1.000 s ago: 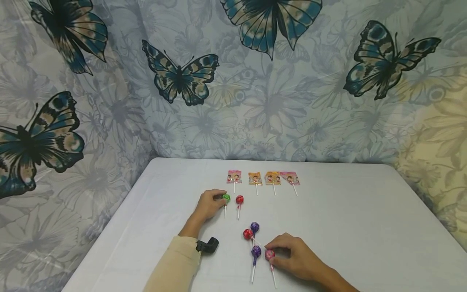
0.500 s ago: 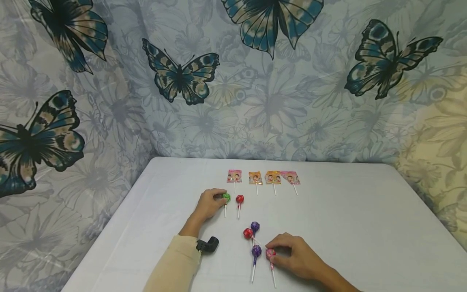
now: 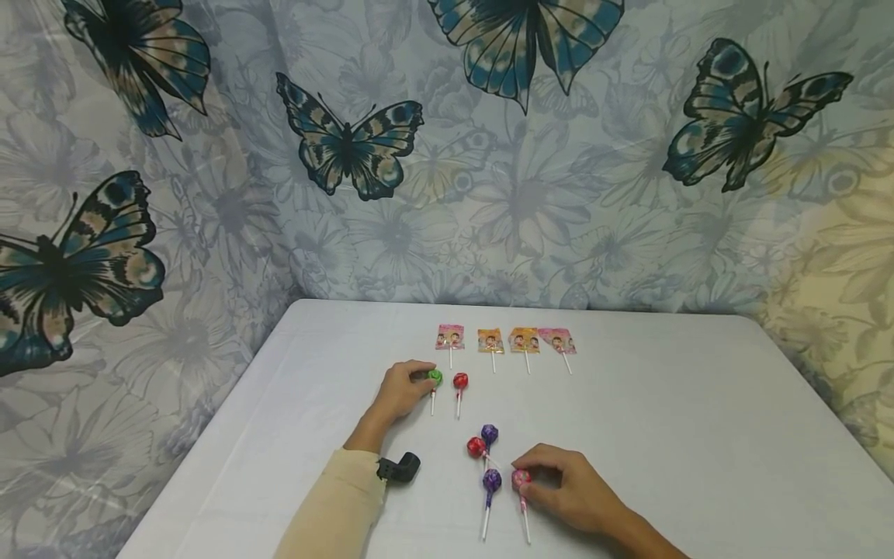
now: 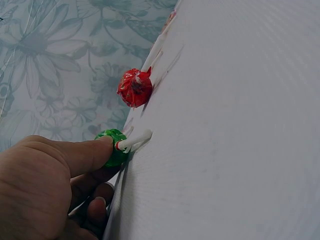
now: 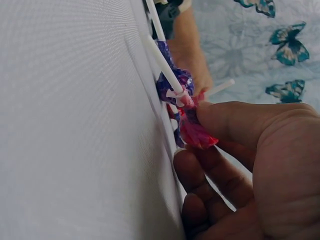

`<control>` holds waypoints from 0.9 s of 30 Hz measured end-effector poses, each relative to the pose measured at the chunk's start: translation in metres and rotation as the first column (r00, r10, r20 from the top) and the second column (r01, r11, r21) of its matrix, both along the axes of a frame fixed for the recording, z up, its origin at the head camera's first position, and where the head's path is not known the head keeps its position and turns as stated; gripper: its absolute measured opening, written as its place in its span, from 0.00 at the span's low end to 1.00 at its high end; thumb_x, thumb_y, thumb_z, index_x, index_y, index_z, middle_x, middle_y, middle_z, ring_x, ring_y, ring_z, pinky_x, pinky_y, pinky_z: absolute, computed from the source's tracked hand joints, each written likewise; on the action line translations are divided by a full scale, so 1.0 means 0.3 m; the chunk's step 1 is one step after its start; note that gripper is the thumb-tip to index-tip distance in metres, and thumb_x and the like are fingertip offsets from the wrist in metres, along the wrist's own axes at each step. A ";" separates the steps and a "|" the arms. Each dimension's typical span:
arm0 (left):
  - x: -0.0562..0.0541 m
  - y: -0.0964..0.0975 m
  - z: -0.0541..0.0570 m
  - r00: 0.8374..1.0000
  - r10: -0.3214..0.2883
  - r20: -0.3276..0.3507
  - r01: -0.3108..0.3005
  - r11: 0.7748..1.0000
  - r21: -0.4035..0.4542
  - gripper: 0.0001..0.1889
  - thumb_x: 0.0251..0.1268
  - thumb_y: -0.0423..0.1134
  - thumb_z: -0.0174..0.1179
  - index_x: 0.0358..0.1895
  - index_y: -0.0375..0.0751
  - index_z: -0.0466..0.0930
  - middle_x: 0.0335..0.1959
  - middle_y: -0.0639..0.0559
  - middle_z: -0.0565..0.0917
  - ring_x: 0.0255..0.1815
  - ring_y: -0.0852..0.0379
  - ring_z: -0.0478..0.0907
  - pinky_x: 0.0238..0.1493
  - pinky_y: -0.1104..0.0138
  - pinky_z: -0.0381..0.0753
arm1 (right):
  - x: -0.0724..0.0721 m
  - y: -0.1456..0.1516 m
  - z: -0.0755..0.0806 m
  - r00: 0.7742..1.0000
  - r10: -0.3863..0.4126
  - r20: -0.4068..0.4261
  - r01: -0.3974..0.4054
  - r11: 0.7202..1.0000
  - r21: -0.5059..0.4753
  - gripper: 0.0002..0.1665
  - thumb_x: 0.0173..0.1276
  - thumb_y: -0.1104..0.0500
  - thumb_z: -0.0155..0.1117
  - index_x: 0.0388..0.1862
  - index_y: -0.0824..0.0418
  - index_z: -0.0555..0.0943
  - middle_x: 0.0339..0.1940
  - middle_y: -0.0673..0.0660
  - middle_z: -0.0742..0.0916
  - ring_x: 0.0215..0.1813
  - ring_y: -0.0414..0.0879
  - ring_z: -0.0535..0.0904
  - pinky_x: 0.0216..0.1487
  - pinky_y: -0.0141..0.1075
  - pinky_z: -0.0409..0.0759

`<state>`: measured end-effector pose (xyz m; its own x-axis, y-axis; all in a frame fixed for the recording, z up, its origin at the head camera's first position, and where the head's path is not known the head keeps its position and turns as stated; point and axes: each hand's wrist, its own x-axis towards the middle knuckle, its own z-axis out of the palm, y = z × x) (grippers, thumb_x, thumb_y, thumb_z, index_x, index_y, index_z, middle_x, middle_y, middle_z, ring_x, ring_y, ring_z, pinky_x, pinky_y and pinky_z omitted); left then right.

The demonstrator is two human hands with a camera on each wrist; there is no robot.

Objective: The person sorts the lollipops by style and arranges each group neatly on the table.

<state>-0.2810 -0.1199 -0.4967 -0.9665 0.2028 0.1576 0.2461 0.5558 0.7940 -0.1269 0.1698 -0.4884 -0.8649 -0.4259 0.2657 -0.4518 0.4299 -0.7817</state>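
My left hand (image 3: 403,390) pinches the wrapped head of a green lollipop (image 4: 118,156) between thumb and fingers, its white stick pointing toward me. Just right of it lies a red lollipop (image 3: 460,380). Nearer the front, my right hand (image 3: 574,489) holds a pink lollipop (image 5: 196,131) by its head, thumb on one side and fingertips on the other. Left of that one is a purple lollipop (image 3: 492,480), with another red lollipop (image 3: 476,447) and a second purple lollipop (image 3: 490,432) overlapping behind it.
Along the back of the white table (image 3: 698,419) lie flat-wrapped lollipops: a pink one (image 3: 450,337), an orange one (image 3: 490,341), another orange one (image 3: 524,340) and another pink one (image 3: 558,340). A butterfly-print cloth (image 3: 531,194) hangs behind. A black band (image 3: 400,469) circles the left wrist.
My right hand has shifted the pink lollipop slightly away from me and to the right. The left hand stays on the green lollipop, and the other lollipops keep their places.
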 end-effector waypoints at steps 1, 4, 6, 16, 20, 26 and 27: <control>0.001 0.000 0.001 1.000 -0.003 -0.004 0.003 1.000 0.000 0.15 0.62 0.33 0.66 0.52 0.38 0.83 0.49 0.46 0.82 0.50 0.48 0.78 0.52 0.55 0.75 | 0.000 0.000 -0.001 1.000 -0.009 -0.001 0.009 1.000 0.000 0.12 0.60 0.59 0.73 0.44 0.50 0.86 0.40 0.41 0.85 0.45 0.40 0.80 0.50 0.35 0.76; 0.003 -0.001 0.002 1.000 -0.008 -0.006 0.008 1.000 0.000 0.15 0.62 0.33 0.66 0.52 0.38 0.83 0.49 0.46 0.82 0.50 0.48 0.78 0.52 0.55 0.75 | 0.000 0.000 0.000 1.000 -0.017 -0.007 0.017 1.000 -0.023 0.12 0.60 0.59 0.73 0.44 0.51 0.86 0.40 0.42 0.85 0.44 0.40 0.80 0.48 0.35 0.76; 0.004 -0.001 0.003 1.000 -0.011 -0.008 0.011 1.000 0.002 0.15 0.62 0.33 0.66 0.52 0.38 0.83 0.48 0.46 0.82 0.50 0.48 0.78 0.52 0.55 0.75 | 0.000 0.001 0.001 1.000 -0.018 -0.015 0.017 0.999 -0.041 0.13 0.59 0.60 0.73 0.44 0.52 0.86 0.40 0.42 0.85 0.43 0.40 0.80 0.46 0.35 0.77; 0.002 0.001 0.002 1.000 -0.015 -0.003 0.015 1.000 0.010 0.15 0.61 0.33 0.66 0.52 0.38 0.83 0.48 0.46 0.82 0.50 0.49 0.78 0.52 0.56 0.75 | -0.003 0.005 0.015 1.000 -0.030 -0.010 0.029 0.997 -0.071 0.13 0.59 0.62 0.73 0.44 0.56 0.86 0.39 0.43 0.85 0.39 0.41 0.80 0.41 0.34 0.78; 0.002 0.000 0.005 1.000 -0.016 -0.013 0.016 1.000 0.013 0.15 0.61 0.32 0.66 0.52 0.37 0.83 0.48 0.46 0.82 0.49 0.49 0.78 0.51 0.55 0.75 | -0.006 0.004 0.024 1.000 -0.025 0.006 0.025 0.996 -0.086 0.13 0.60 0.62 0.72 0.45 0.58 0.86 0.38 0.44 0.85 0.36 0.41 0.79 0.36 0.34 0.79; 0.001 -0.001 0.001 1.000 -0.024 -0.016 0.025 0.999 0.020 0.15 0.61 0.32 0.66 0.52 0.37 0.83 0.48 0.45 0.82 0.49 0.49 0.78 0.51 0.56 0.76 | -0.013 0.010 0.046 0.998 -0.038 -0.049 0.033 0.995 -0.094 0.14 0.61 0.62 0.71 0.46 0.60 0.85 0.38 0.46 0.85 0.35 0.41 0.79 0.35 0.34 0.79; 0.001 -0.001 0.000 1.000 -0.022 -0.015 0.023 1.000 0.021 0.15 0.61 0.32 0.66 0.51 0.37 0.83 0.48 0.46 0.82 0.49 0.49 0.78 0.51 0.56 0.76 | -0.015 0.012 0.051 0.998 -0.037 -0.059 0.032 0.995 -0.098 0.14 0.61 0.62 0.71 0.46 0.61 0.85 0.39 0.46 0.85 0.35 0.41 0.79 0.35 0.34 0.79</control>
<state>-0.2807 -0.1201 -0.4966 -0.9592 0.2208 0.1765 0.2703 0.5333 0.8016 -0.1313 0.1733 -0.4732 -0.8598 -0.3657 0.3564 -0.4855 0.3693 -0.7924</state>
